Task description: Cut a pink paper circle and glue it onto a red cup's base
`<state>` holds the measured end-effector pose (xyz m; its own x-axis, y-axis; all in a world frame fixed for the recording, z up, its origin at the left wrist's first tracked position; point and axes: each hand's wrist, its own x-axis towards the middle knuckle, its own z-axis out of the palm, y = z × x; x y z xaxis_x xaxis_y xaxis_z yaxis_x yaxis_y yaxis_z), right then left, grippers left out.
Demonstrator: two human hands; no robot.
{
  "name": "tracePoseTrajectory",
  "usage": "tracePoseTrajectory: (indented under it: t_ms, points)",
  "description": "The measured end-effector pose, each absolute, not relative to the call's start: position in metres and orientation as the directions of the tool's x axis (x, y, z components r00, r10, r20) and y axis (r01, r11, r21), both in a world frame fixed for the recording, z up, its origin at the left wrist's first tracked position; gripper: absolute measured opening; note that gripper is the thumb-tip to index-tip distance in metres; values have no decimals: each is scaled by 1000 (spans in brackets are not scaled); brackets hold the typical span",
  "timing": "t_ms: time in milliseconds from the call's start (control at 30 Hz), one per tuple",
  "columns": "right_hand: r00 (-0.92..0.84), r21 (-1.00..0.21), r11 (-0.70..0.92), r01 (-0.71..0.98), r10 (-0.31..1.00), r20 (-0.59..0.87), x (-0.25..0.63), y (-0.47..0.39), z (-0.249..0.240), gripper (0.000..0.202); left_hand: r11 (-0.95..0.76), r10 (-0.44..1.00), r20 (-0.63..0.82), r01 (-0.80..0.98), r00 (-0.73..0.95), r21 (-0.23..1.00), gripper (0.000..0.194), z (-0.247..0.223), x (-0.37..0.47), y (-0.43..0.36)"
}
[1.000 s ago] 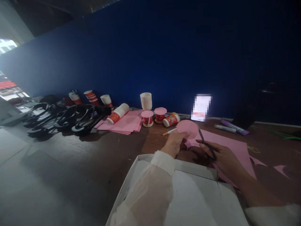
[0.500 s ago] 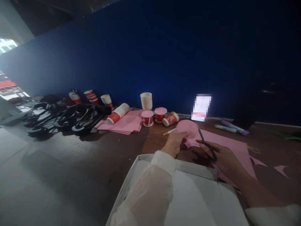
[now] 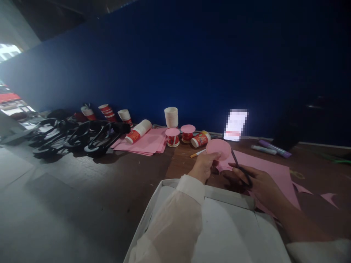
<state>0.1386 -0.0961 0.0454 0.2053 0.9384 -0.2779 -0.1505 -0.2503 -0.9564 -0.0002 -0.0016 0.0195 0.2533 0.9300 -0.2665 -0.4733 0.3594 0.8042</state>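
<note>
Barely anything has moved since the earlier frame: the left hand (image 3: 204, 165) pinches the disc (image 3: 218, 147) by its near edge beside the sheet (image 3: 271, 166), likely leaving its rim clear for the scissors (image 3: 237, 163) gripped in the right hand (image 3: 260, 184).

No text, label, brand, number or sign can be read. One tipped cup (image 3: 201, 139) carries printing on its red part, too small to make out. A stack of cups (image 3: 138, 131), lying on pink paper (image 3: 153, 141), bears printed marks, likewise illegible. The lit screen (image 3: 236, 125) is masked by coarse blocks; its content cannot be read
</note>
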Motion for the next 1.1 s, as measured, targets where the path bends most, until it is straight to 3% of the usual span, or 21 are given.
tracePoseTrajectory:
  t_ms: [433, 700, 1100]
  points:
    - [184, -977, -209, -45, 960, -213, 146, -97, 37, 77, 354, 931, -269, -434, 247, 828, 37, 22, -2, -4]
    - [150, -974, -204, -101, 964, -218, 151, -95, 29, 77, 364, 914, -233, -416, 334, 833, 42, 22, -4, -5]
    - [214, -978, -200, -64, 954, -209, 146, -97, 39, 71, 360, 913, -260, -319, 314, 877, 25, 26, -7, -8]
